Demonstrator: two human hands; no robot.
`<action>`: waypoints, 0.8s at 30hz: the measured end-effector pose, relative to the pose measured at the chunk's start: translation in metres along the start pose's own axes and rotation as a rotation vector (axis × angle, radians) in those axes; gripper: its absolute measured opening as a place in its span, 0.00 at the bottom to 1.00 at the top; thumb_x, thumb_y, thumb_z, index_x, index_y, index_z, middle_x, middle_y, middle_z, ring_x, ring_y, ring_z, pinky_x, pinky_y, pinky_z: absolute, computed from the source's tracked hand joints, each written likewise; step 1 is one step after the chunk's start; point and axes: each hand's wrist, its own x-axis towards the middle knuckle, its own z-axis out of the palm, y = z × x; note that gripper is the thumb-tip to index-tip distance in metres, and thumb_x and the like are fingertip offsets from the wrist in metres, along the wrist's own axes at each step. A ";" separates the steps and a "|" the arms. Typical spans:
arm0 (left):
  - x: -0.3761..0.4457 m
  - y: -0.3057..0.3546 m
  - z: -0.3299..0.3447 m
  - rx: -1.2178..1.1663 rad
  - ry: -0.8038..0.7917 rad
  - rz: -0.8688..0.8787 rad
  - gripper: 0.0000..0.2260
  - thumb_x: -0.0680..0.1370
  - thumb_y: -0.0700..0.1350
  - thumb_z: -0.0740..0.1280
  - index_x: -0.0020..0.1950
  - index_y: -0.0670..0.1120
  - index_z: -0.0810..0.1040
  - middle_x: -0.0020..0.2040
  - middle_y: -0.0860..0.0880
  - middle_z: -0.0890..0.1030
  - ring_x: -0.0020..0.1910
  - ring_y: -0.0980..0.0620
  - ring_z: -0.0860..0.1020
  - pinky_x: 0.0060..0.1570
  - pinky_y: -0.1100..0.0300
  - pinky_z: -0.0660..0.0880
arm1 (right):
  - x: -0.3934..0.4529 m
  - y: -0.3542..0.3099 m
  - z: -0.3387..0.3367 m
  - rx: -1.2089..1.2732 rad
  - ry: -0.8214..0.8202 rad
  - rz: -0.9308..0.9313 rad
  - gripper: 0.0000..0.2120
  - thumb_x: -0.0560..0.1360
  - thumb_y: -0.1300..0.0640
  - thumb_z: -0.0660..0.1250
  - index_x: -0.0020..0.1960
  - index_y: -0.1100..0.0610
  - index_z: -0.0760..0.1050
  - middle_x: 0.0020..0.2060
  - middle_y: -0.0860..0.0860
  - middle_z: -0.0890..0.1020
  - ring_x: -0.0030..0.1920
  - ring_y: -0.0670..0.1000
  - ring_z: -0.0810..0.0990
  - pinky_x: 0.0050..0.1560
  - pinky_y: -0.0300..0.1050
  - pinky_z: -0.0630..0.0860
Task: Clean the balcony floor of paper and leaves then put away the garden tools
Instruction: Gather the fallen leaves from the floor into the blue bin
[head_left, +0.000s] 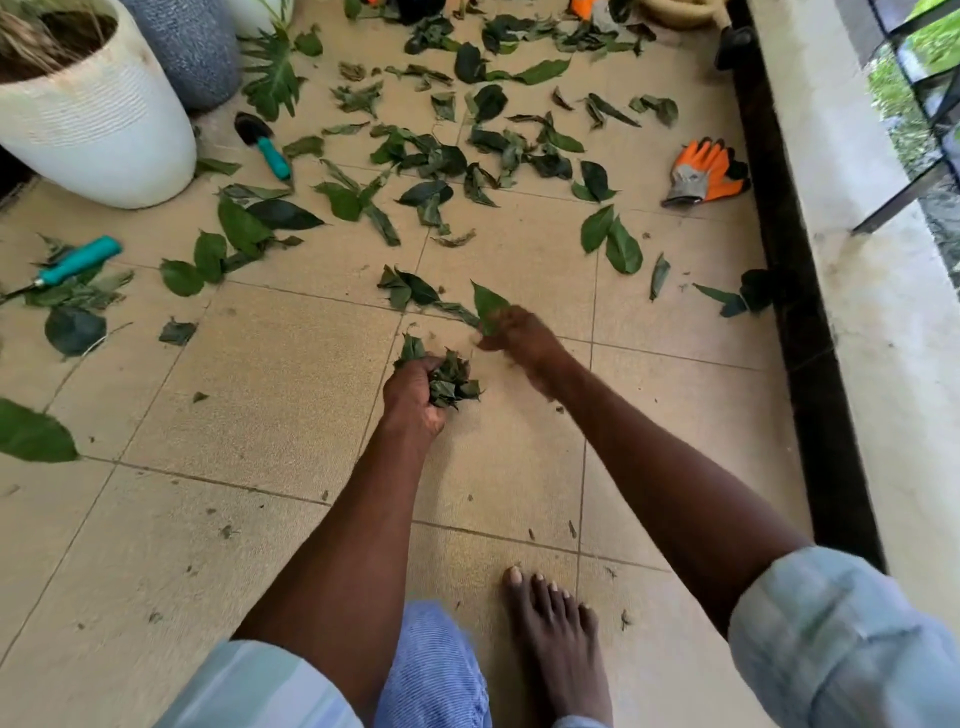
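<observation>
1. Far left, a teal-handled garden tool (72, 264) lies on the beige tiled floor (260, 415) among scattered green leaves (415, 156).
2. Left hand (415, 397) clenches a crumpled bunch of dark green leaves (452, 379).
3. Right hand (519, 335) pinches a single pointed green leaf (488, 306).
4. Orange-and-grey gardening gloves (704, 171) lie by the wall.

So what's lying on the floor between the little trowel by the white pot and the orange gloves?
In the head view, only scattered green leaves on the tiles between the trowel and the orange gloves; no other tools.
</observation>
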 end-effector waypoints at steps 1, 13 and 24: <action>0.003 0.003 -0.002 -0.001 0.027 -0.001 0.08 0.76 0.33 0.61 0.51 0.39 0.77 0.45 0.40 0.80 0.38 0.44 0.80 0.28 0.59 0.76 | 0.014 0.002 -0.008 -0.218 0.091 -0.083 0.14 0.74 0.63 0.68 0.59 0.59 0.75 0.56 0.57 0.78 0.54 0.55 0.77 0.51 0.50 0.76; 0.014 -0.002 -0.002 0.075 0.042 -0.013 0.05 0.74 0.34 0.65 0.48 0.39 0.79 0.53 0.38 0.80 0.46 0.41 0.80 0.55 0.45 0.78 | 0.028 0.036 -0.028 -1.258 -0.012 -0.347 0.15 0.80 0.64 0.58 0.66 0.61 0.72 0.60 0.59 0.74 0.54 0.55 0.75 0.47 0.44 0.75; -0.008 -0.030 0.018 0.177 0.014 -0.021 0.16 0.71 0.35 0.69 0.59 0.39 0.79 0.52 0.40 0.82 0.50 0.41 0.81 0.54 0.44 0.78 | -0.042 0.049 -0.089 -0.356 -0.004 0.137 0.18 0.69 0.70 0.72 0.55 0.59 0.72 0.43 0.60 0.82 0.41 0.57 0.82 0.46 0.54 0.80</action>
